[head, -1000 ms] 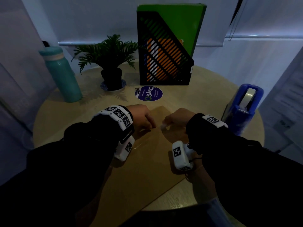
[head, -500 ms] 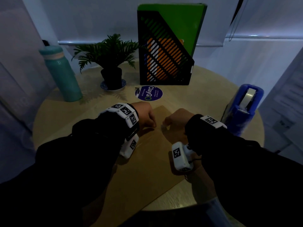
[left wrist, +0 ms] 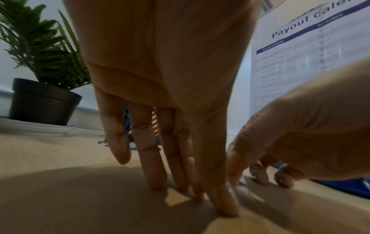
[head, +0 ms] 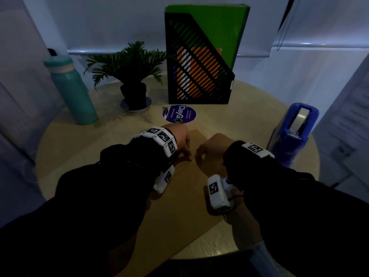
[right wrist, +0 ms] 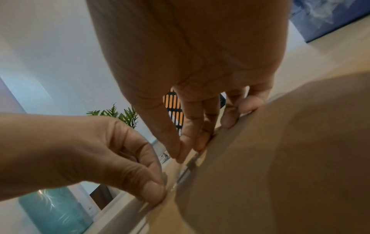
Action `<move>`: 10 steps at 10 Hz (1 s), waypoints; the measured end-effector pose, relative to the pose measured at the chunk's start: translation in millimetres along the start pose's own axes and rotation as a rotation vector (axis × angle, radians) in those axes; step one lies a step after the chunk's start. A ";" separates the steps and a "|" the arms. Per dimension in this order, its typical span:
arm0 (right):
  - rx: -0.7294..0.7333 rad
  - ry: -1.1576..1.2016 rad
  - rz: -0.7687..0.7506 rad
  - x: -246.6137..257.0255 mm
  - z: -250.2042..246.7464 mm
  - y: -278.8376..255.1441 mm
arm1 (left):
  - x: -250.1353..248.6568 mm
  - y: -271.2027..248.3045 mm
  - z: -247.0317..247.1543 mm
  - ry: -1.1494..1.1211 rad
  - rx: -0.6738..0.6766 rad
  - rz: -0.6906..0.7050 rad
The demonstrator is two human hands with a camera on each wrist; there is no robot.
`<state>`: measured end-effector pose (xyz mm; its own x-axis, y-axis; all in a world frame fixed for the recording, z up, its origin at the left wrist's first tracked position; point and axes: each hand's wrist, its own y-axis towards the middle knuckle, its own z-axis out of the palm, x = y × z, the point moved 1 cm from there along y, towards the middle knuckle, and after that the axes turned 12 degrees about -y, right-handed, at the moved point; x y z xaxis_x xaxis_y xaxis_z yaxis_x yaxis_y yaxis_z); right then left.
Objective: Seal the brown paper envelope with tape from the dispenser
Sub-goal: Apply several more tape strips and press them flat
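The brown envelope point(head: 179, 206) lies flat on the round table point(head: 229, 120), its far corner under my hands. My left hand point(head: 188, 156) and right hand point(head: 198, 154) meet there, almost touching. A short strip of clear tape point(right wrist: 183, 174) runs between them along the envelope's edge point(right wrist: 280, 158). My left thumb and forefinger pinch one end of it down on the paper point(left wrist: 80, 197). My right hand point(right wrist: 188, 152) pinches the other end, its other fingers resting on the edge. The blue tape dispenser point(head: 293, 134) stands at the table's right rim.
A black mesh file holder point(head: 199, 62) with a green folder stands at the back. A potted plant point(head: 133, 76), a teal bottle point(head: 69, 90) and a round purple sticker point(head: 179, 114) sit to the left and in the middle.
My left forearm has swung in to the right and the two hands stand slightly closer. The white glint of tape at my right fingertips no longer shows from the head.
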<state>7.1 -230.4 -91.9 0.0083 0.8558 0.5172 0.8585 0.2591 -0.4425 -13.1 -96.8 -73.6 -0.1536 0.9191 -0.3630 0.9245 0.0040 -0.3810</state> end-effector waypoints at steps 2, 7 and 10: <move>-0.004 -0.009 -0.012 -0.3 -0.5 -0.1 | -0.8 1.5 0.9 -0.008 0.003 0.006; -0.012 -0.214 -0.025 5.4 -2.0 -1.9 | 1.3 13.4 1.6 0.052 0.074 0.001; 0.009 -0.226 -0.014 5.9 -3.5 -0.2 | -4.4 10.7 0.6 0.088 0.074 -0.006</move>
<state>8.7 -227.0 -86.2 -0.1194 0.9303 0.3467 0.8533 0.2747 -0.4432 -2.7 -101.0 -76.6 -0.1246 0.9502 -0.2856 0.8948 -0.0168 -0.4462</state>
